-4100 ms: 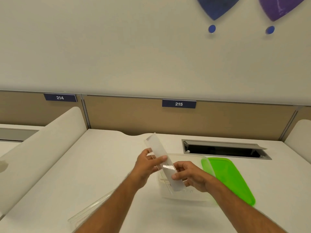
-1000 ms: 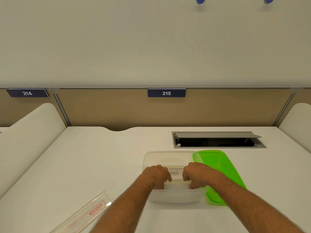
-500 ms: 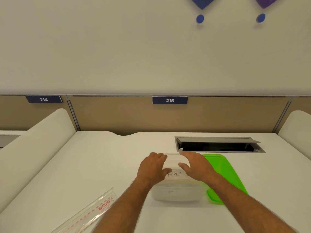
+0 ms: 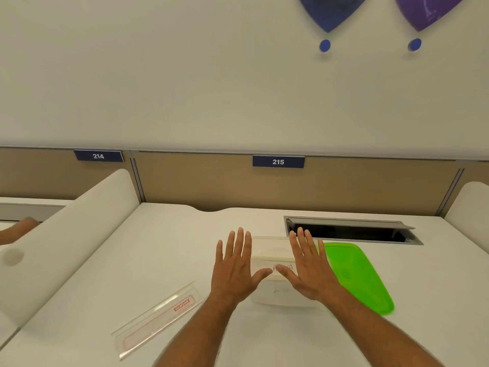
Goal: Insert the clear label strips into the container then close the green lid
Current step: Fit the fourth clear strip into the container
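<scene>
Clear container (image 4: 275, 256): open-topped, translucent, standing on the white tabletop (image 4: 164, 250) near its middle; a strip with handwritten letters shows through the front wall, its wording too blurred to read, and fainter marks show lower down; how many strips lie inside cannot be told. Green lid (image 4: 357, 276): off the container, lying flat on the tabletop just to its right, its left edge tucked against or under the container's side. Left hand (image 4: 234, 268): fingers straight and spread, palm down, at the container's left side, thumb reaching over the front wall; holding nothing. Right hand (image 4: 308, 268): fingers likewise straight and spread, palm down, above the container's right half, thumb near the lettering; holding nothing. Whether either palm touches the rim cannot be told. Clear label strip (image 4: 158, 317): one long folded plastic piece with red print, lying slantwise on the tabletop to the left of the container, well apart from it. Cable hatch (image 4: 352, 230): a dark rectangular opening with a grey flap, set in the tabletop behind the lid. Number plate (image 4: 278, 161): blue, reading 215, on the tan partition behind.
</scene>
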A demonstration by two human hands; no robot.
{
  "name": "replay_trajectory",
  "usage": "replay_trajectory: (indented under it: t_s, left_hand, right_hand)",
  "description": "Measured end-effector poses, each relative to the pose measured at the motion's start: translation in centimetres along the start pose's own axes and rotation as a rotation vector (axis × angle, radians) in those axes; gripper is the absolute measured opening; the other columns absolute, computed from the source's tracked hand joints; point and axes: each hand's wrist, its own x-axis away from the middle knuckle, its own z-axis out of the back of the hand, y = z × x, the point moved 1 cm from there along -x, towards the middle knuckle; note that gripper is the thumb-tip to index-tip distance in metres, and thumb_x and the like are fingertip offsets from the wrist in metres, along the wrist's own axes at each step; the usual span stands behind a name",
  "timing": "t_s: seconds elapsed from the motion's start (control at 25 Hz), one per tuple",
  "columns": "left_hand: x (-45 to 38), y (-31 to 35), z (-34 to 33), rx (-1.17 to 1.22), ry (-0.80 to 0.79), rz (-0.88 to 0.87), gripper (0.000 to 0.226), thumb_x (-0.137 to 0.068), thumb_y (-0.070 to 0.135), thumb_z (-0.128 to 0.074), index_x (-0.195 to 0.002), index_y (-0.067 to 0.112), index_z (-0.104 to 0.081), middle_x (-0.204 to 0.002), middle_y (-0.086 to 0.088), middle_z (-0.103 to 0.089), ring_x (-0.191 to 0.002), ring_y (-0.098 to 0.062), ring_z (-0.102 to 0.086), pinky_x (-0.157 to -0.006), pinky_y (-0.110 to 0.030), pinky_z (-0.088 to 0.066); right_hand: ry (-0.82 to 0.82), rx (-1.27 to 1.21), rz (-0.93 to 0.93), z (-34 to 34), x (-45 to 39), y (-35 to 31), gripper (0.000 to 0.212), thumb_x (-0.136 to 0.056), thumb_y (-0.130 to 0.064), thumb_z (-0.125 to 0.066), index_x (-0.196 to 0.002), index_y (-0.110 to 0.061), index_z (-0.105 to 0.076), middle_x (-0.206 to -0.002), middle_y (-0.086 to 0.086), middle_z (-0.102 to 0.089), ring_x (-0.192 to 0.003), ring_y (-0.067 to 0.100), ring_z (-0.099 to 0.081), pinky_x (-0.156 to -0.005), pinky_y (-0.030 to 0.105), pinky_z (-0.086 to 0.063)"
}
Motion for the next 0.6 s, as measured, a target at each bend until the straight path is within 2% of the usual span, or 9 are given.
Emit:
replay_trajectory:
  t_s: [0.12, 0.4, 0.6]
  left_hand:
    - [1.5, -0.9, 0.2, -0.001, -0.010, 0.037, 0.107, -0.073, 0.089, 0.003, -0.154, 0.020, 0.018, -0.164, -0.006, 0.021, -0.150, -0.029, 0.020, -0.121, -0.052, 0.010]
    - [4.7, -4.6, 0.9, -0.029, -0.021, 0.137, 0.106, -0.073, 0.087, 0.002, -0.154, 0.021, 0.019, -0.164, -0.006, 0.021, -0.151, -0.030, 0.019, -0.123, -0.053, 0.006]
    - [7.0, -8.6, 1.2, -0.061, -0.040, 0.240, 0.105, -0.074, 0.086, -0.001, -0.155, 0.021, 0.017, -0.164, -0.007, 0.020, -0.151, -0.030, 0.018, -0.122, -0.052, 0.007]
  right_hand:
    - [0.008, -0.009, 0.042, -0.4, 0.3, -1.0, 0.093, -0.081, -0.081, -0.003, -0.144, -0.022, 0.032, -0.158, 0.004, 0.030, -0.145, 0.021, 0.031, -0.120, 0.049, 0.012]
    - [0.009, -0.044, 0.203, -0.9, 0.2, -6.0, 0.093, -0.084, -0.079, -0.007, -0.151, -0.020, 0.019, -0.160, 0.004, 0.025, -0.146, 0.021, 0.028, -0.121, 0.048, 0.012]
    - [-0.014, -0.055, 0.308, -1.7, -0.2, -10.5, 0.090, -0.083, -0.079, -0.003, -0.147, -0.024, 0.029, -0.158, 0.002, 0.030, -0.145, 0.021, 0.030, -0.120, 0.048, 0.014]
